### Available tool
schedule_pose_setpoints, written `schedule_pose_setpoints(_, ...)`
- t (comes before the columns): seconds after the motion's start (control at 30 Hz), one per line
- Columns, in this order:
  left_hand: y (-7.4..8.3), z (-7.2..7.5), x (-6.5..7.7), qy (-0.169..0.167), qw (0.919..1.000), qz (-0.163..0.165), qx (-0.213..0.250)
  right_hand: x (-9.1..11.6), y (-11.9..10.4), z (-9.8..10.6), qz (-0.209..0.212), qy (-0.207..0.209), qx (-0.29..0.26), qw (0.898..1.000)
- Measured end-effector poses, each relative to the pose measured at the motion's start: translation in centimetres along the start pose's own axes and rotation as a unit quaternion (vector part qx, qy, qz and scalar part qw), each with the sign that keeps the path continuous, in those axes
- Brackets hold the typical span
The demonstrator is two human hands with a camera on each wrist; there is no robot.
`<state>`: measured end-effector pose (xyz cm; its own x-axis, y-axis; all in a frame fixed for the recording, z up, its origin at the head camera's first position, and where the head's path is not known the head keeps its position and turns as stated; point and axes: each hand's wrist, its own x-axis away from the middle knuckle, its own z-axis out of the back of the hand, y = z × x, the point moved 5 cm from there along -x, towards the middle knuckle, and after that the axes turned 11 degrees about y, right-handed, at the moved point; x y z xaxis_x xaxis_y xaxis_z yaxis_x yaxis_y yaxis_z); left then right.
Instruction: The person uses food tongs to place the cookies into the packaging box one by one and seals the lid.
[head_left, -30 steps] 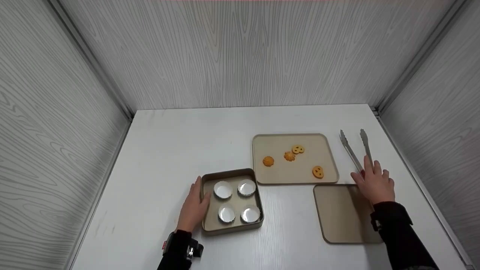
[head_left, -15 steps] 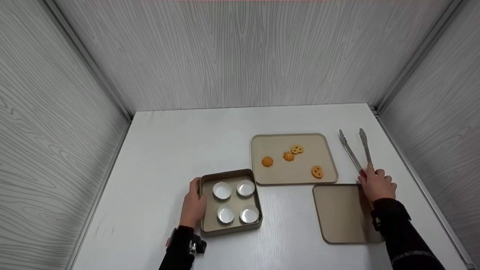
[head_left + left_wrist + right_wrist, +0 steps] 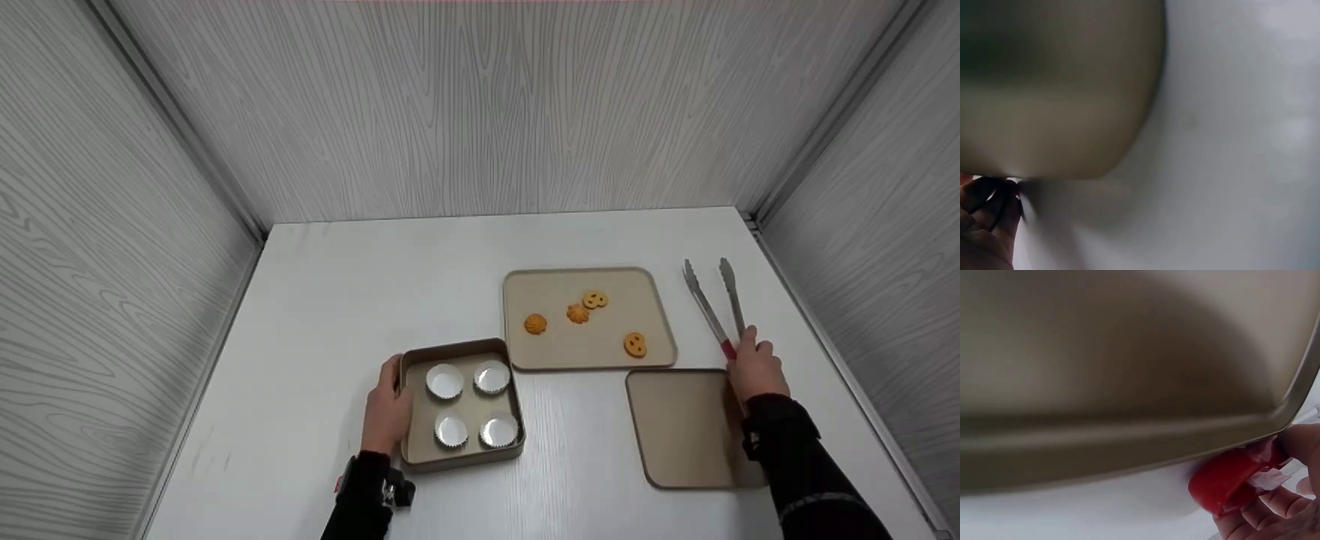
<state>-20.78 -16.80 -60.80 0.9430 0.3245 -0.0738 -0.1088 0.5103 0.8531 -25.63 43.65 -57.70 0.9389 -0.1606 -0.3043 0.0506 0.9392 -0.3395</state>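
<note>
My left hand (image 3: 387, 412) holds the left wall of a deep square baking pan (image 3: 463, 454), thumb over the rim and fingers outside. In the left wrist view its fingertips (image 3: 1012, 188) are at the wall of the pan (image 3: 1067, 135). Several fluted silvery-white baking cups (image 3: 445, 381) sit inside the pan. My right hand (image 3: 757, 371) grips the red handle of metal tongs (image 3: 705, 306), whose arms are spread and point away from me. The right wrist view shows the red handle (image 3: 1224, 481) between thumb and fingers, beside a tray's edge.
A shallow beige tray (image 3: 585, 356) with several cookies, among them a pretzel-shaped one (image 3: 634, 344) and a round swirled one (image 3: 535, 324), lies behind the pan. A second shallow tray (image 3: 686, 427) lies beside the right hand. Grey wood-grain panels (image 3: 480, 112) enclose the white table (image 3: 360, 285).
My left fingers have gone from lying along the pan's side to gripping its wall. My right hand has closed round the tongs' handle, slightly nearer me, and the tong arms stand a little closer together.
</note>
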Motion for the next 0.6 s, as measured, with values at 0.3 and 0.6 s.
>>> schedule_pose_setpoints(0.3,-0.1,-0.2,0.1,-0.008,0.9998,-0.016,-0.004,0.1,-0.3,1.5,-0.021,0.097,-0.029,0.995)
schedule_pose_setpoints(0.6,-0.2,-0.2,0.3,-0.001,0.9999,0.005,0.014,-0.1,-2.4,2.9,-0.007,0.122,-0.059,0.991)
